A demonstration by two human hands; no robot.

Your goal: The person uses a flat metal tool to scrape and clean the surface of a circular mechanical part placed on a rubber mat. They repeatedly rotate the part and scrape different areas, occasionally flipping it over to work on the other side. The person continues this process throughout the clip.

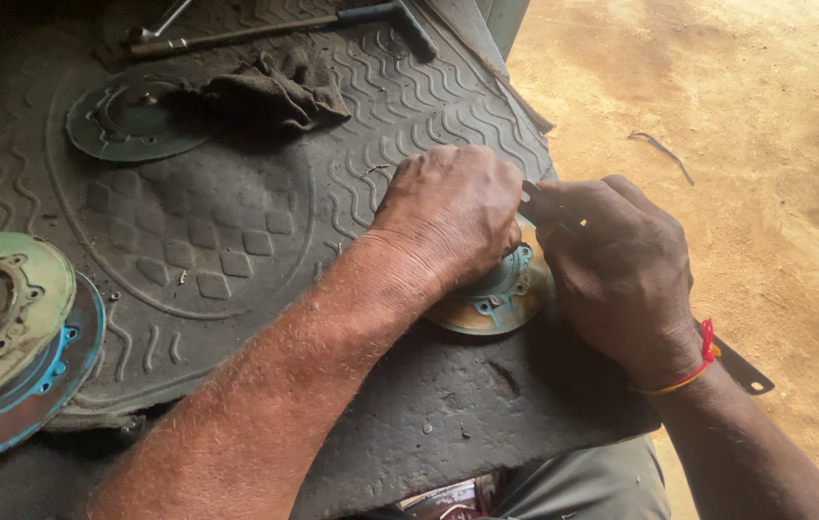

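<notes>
Left hand (453,214) clamped over small round metal part (498,299) at rubber mat's (236,221) right edge, right hand (621,274) fingers gripping dark tool (549,207) against it; prying apparently underway, demanding steady downward hold.

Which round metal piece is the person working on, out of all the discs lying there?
Start at the dark patterned rubber mat and go to its right edge. There the left hand covers a small round part, with the right hand beside it. Unlike the other discs, it is orange-rimmed with a teal hub.
</notes>
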